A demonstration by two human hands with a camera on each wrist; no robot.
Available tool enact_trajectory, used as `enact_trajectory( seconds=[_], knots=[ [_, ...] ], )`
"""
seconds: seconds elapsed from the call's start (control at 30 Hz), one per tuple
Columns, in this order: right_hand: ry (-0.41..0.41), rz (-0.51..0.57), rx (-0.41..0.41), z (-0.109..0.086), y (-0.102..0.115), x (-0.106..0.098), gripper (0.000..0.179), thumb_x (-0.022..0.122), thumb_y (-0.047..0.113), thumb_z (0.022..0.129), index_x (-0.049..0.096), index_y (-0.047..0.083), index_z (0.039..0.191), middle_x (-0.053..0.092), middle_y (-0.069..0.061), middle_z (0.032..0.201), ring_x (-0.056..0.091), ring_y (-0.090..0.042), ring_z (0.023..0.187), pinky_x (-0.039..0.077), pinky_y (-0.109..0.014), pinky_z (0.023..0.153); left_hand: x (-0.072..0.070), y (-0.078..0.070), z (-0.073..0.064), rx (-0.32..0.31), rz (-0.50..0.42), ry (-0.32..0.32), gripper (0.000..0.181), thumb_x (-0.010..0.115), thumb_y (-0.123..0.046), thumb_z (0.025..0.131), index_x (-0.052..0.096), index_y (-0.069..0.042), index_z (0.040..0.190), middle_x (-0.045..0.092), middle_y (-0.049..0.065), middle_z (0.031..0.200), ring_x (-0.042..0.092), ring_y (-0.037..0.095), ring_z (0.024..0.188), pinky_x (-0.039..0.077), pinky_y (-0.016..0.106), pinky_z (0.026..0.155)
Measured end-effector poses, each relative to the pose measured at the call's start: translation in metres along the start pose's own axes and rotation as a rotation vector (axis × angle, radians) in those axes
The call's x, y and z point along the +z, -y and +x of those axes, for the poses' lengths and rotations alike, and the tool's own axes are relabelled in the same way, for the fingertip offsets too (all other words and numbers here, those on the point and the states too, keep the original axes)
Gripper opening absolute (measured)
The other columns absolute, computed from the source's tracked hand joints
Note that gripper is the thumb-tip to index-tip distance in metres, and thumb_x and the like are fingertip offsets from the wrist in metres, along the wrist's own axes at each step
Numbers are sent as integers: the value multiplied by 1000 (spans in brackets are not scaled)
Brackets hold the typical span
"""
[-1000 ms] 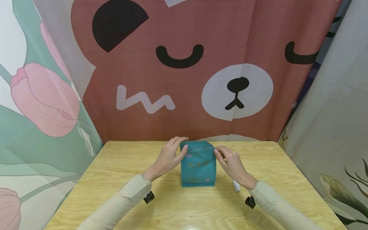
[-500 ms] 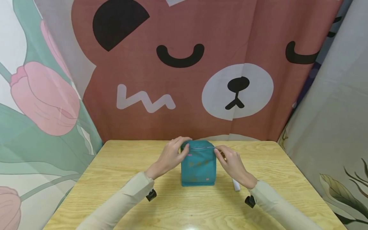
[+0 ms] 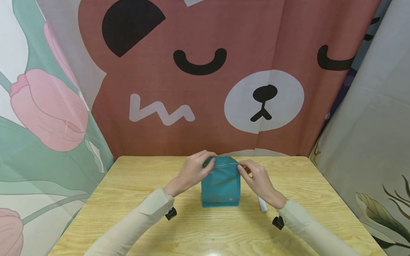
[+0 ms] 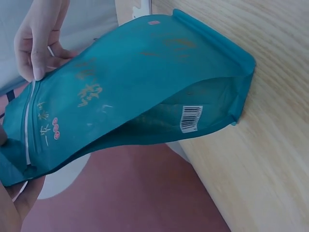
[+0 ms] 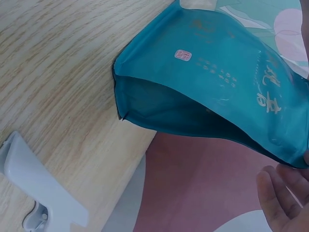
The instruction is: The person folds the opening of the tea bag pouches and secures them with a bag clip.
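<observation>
A teal stand-up pouch (image 3: 221, 188) stands upright on the table, printed with gold and pink marks. A pale zip seal (image 4: 28, 121) runs across it just below the top edge. My left hand (image 3: 193, 169) pinches the pouch's top left part, thumb on the front at the seal and fingers behind. At the seal's other end, my right hand (image 3: 257, 177) pinches the top right corner between thumb and fingers. The side gusset with a barcode label (image 4: 191, 119) shows in the left wrist view. The pouch's contents are hidden.
A white plastic object (image 3: 263, 205), clip-like in the right wrist view, lies on the wooden table (image 3: 144, 177) beneath my right wrist. A curtain (image 3: 160, 138) with a bear print hangs behind the table's far edge, and printed cloths hang at both sides.
My left hand has slid a little to the right along the top of the pouch, following the seal. The right hand keeps its pinch at the corner, and the pouch stays in place.
</observation>
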State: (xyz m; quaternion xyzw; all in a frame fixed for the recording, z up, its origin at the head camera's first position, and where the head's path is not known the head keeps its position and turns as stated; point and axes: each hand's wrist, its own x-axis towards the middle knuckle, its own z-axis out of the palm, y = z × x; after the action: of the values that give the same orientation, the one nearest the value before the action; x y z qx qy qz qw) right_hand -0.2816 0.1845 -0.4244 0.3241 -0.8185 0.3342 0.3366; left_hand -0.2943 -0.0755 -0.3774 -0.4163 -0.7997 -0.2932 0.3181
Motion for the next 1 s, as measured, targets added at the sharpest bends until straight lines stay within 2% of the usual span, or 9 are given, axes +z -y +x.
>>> enact_trajectory(
  seconds=[0.33,0.77,1.0],
  knots=[
    [-68,13,-71,5,-1,4,20,75,-6,84,69,4,100,67,-2,90,65,-12,73,55,-28,60,2,-7,10,79,100,-15,12,68,-11,94,74,-8,104,69,0,93,62,7,68,43,17,53],
    [-81,-18,-104,5,0,5,21,77,-8,80,69,4,96,65,1,82,65,-10,68,53,-22,60,5,-14,17,93,107,20,13,72,-8,91,76,-8,104,71,-1,93,64,6,70,47,17,56],
    [-76,-23,-102,6,2,2,21,77,-9,80,69,4,94,64,0,81,64,-10,67,52,-18,61,9,-18,23,104,131,31,14,70,-10,93,75,-9,105,72,0,94,65,6,67,42,16,51]
  ],
)
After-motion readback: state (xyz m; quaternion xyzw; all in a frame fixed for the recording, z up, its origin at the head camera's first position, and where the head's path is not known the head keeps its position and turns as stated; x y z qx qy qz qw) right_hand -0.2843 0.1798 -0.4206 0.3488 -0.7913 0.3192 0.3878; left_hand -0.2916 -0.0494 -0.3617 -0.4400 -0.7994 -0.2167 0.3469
